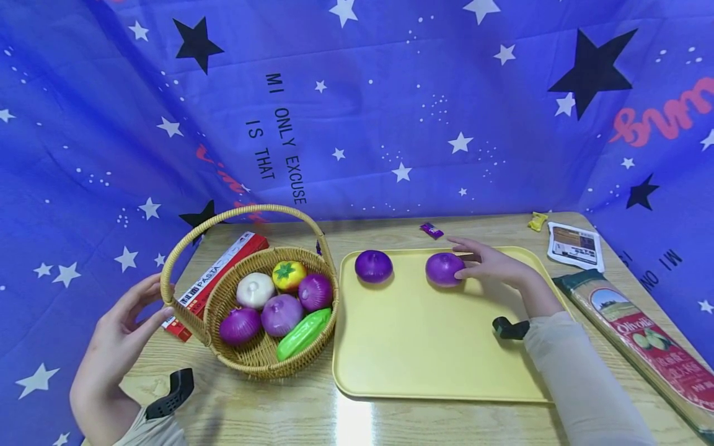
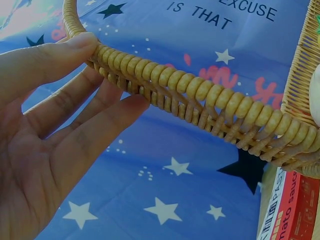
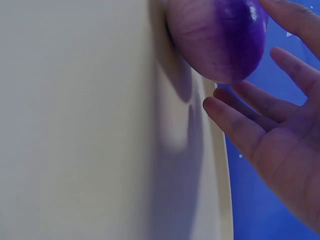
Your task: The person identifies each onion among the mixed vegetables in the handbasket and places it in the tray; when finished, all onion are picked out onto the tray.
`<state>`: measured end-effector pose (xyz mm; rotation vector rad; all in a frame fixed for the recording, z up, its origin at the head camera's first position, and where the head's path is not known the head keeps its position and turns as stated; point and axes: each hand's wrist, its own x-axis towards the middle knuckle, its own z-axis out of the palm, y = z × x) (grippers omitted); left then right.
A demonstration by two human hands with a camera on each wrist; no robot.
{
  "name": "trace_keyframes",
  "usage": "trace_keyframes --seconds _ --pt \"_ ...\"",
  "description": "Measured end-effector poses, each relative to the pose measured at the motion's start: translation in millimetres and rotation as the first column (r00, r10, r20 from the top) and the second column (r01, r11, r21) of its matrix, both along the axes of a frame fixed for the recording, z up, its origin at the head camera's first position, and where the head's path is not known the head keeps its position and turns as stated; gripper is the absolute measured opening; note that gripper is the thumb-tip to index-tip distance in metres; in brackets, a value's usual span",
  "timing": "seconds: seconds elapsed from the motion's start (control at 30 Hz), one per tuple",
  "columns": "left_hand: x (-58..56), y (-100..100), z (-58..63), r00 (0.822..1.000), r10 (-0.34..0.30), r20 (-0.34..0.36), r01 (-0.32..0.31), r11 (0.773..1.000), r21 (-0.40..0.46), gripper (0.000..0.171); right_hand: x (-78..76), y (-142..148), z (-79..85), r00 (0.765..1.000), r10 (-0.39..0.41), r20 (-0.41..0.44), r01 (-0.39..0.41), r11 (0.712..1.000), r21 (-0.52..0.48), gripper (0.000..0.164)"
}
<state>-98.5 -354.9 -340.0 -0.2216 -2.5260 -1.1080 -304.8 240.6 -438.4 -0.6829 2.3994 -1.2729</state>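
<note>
My left hand pinches the curved handle of a wicker basket, thumb on one side and fingers on the other. Inside the basket lie three purple onions, a white bulb, a yellow fruit with a green top and a long green vegetable. On the yellow tray sit two more onions. The right-hand onion has my right hand beside it, thumb touching its side and fingers spread loosely. The other onion stands near the tray's back left corner.
A red pasta box lies behind the basket's left side. Right of the tray are a long pasta packet and a white-framed card. Small purple and yellow wrapped sweets lie at the back. A starry blue cloth surrounds the table.
</note>
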Motion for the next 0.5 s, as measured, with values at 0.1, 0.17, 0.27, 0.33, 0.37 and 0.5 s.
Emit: trace_keyframes --seconds 0.1,0.17,0.27,0.33,0.37,0.5 --pt "0.5 0 0.0 1.0 -0.001 -0.002 0.001 1.0 0.006 0.057 -1.8 0 3.4 1.0 -0.014 0.011 0.014 1.0 -0.009 0.086" --pt "0.6 0 0.0 1.0 -0.005 -0.005 0.005 1.0 0.009 0.057 -2.8 0 6.1 1.0 -0.014 -0.001 0.014 1.0 -0.004 0.086" --pt "0.6 0 0.3 1.0 -0.009 -0.012 0.009 1.0 0.008 0.057 -3.2 -1 10.8 1.0 -0.014 -0.013 0.014 1.0 -0.003 0.085" --pt "0.7 0 0.5 1.0 -0.011 -0.014 0.011 1.0 0.005 0.057 -2.9 -1 14.1 1.0 -0.019 -0.02 0.019 1.0 -0.005 0.084" --pt "0.7 1 0.6 1.0 -0.012 -0.015 0.012 1.0 0.003 0.057 -2.6 -2 15.7 1.0 -0.022 -0.02 0.022 1.0 -0.012 0.083" --pt "0.8 1 1.0 1.0 -0.013 -0.019 0.013 1.0 0.0 0.057 -2.6 -5 22.4 0.999 -0.027 -0.03 0.026 0.999 -0.038 0.081"
